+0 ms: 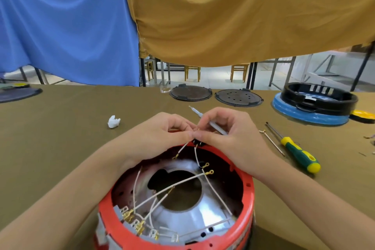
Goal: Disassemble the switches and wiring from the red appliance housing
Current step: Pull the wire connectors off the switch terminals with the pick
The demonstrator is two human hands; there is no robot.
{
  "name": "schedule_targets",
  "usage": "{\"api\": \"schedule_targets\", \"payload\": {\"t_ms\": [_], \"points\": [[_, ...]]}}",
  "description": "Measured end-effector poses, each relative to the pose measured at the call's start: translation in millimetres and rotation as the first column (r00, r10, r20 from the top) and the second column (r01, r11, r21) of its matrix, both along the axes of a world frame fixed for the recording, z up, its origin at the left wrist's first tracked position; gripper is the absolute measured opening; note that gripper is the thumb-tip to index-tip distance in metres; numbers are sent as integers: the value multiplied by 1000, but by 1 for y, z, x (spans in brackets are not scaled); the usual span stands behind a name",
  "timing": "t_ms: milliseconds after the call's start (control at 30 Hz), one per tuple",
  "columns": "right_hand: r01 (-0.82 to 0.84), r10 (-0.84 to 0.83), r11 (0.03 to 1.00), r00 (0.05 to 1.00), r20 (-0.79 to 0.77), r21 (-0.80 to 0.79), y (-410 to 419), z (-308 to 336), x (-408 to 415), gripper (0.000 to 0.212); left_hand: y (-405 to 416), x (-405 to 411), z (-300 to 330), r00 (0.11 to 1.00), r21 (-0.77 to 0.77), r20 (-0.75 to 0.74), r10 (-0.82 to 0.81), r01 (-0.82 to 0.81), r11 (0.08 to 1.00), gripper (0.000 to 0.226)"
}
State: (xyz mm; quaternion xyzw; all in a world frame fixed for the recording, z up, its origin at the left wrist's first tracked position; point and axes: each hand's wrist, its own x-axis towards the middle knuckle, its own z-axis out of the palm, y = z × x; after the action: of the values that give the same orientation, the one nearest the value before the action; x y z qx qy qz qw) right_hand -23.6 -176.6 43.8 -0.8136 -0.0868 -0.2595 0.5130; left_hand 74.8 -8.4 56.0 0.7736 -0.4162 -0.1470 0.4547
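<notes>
While our left hand (170, 130) and right hand (227, 134) pinch the wires (194, 152) at the red housing (248, 189) rim, we should pull terminals straight.

Both bare forearms reach in from the near corners and converge toward the middle. The left hand (172, 128) has its fingers curled, thumb and forefinger tips pinched together. The right hand (229, 130) meets it fingertip to fingertip, fingers bent, its grip closed round a thin grey tool (209, 123) that slants away to the far left.
</notes>
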Motion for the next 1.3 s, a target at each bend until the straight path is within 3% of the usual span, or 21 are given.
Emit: {"api": "schedule_targets", "payload": {"t_ms": [100,200,300,400,533,633,800,900,1000,1067,1133,1233,1300], "points": [[4,-4,999,1000,-12,46,0,0,-1,11,3,0,-1,1000,-29,7,2,-1,1000,27],[-16,22,975,999,-25,221,0,-1,-2,12,5,-1,-2,998,-56,6,57,-56,997,10],[-46,92,866,993,-69,497,-4,-1,-2,14,13,2,4,994,-30,46,96,-94,995,9],[-64,185,687,979,-90,724,-14,-3,2,23,29,11,12,993,23,66,100,-102,995,11],[-77,216,532,975,-47,843,-31,-9,9,34,37,22,7,986,81,124,109,-120,990,23],[-21,148,511,987,-63,859,-54,-10,10,39,34,25,-3,993,177,96,61,-78,981,27],[224,-152,670,975,-165,707,-106,-13,6,26,34,31,-10,986,153,39,162,-166,974,31],[420,-334,833,901,-276,361,-127,-16,5,26,30,32,-14,960,88,-15,280,-278,957,31],[419,-395,908,850,-348,-5,-131,-26,5,25,25,32,-19,922,38,-65,381,-379,925,31],[411,-501,857,805,-319,-310,-130,-31,8,26,23,31,-19,911,40,-89,403,-401,915,29],[406,-576,770,774,-263,-492,-129,-35,9,26,23,30,-17,911,45,-99,401,-398,916,28],[405,-628,693,746,-222,-597,-130,-40,9,19,27,29,-14,927,87,-120,355,-346,934,30],[418,-623,693,757,-197,-588,-129,-40,8,16,30,29,-12,939,127,-151,308,-291,948,32]]}}
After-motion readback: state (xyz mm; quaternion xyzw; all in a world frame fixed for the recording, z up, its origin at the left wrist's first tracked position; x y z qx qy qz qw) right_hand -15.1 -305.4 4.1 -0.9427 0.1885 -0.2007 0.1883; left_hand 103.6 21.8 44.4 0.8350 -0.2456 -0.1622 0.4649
